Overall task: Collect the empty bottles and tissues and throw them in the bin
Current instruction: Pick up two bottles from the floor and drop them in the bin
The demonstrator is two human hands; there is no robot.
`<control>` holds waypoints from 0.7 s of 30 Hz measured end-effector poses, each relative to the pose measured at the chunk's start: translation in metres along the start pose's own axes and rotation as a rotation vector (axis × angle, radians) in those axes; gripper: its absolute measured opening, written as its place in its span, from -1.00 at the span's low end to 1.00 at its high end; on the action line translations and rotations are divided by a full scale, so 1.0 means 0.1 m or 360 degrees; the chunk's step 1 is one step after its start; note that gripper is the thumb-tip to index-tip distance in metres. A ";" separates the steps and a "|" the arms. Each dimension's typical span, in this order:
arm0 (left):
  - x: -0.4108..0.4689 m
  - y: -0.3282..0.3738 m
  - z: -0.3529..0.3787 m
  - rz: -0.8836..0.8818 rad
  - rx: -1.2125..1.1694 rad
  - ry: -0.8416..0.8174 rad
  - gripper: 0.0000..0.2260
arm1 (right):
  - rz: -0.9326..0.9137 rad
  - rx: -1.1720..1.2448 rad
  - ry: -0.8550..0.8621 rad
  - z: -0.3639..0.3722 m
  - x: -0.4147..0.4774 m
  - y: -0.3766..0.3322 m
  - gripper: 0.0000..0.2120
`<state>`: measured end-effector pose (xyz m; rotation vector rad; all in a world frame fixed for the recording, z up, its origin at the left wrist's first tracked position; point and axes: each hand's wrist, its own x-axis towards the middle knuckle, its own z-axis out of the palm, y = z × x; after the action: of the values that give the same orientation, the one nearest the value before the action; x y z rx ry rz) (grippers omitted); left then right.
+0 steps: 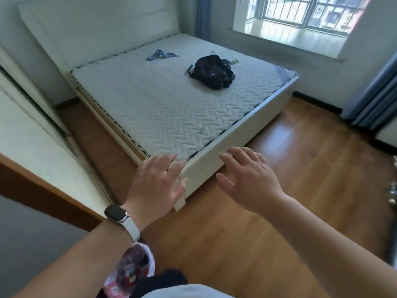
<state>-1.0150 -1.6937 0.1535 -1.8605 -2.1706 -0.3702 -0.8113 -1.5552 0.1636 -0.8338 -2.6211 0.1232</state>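
Observation:
My left hand (158, 183), with a watch on its wrist, and my right hand (249, 179) are both held out in front of me with fingers spread, holding nothing, above the near corner of a bed. A bin lined with a red and white plastic bag (131, 269) stands on the floor below my left forearm, partly hidden by the arm. No bottle or tissue is plainly visible; a small greenish item (235, 60) lies behind the black bag, too small to identify.
The bare quilted mattress (163, 108) carries a black backpack (211, 72) and a blue cloth (161, 54). A white wardrobe (32, 134) runs along the left. Wooden floor (300, 168) stretches right, toward blue curtains (373, 100) under the window.

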 end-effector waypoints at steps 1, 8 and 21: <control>0.12 0.01 0.03 0.0028 -0.0013 -0.0011 -0.64 | 0.0034 -0.0020 0.0015 0.00 0.02 0.08 -0.54; 1.07 -0.04 0.46 0.0251 -0.0158 -0.0001 -0.63 | 0.0228 -0.0192 0.0093 0.06 0.38 0.64 -0.55; 3.35 -0.63 1.38 0.0629 -0.0499 -0.0015 -0.63 | 0.0696 -0.0538 0.0021 0.30 1.96 1.42 -0.56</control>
<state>-1.1313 -1.3450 0.1425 -2.3990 -1.7658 -0.6436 -0.8937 -1.3254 0.1734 -1.5084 -2.4390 -0.2147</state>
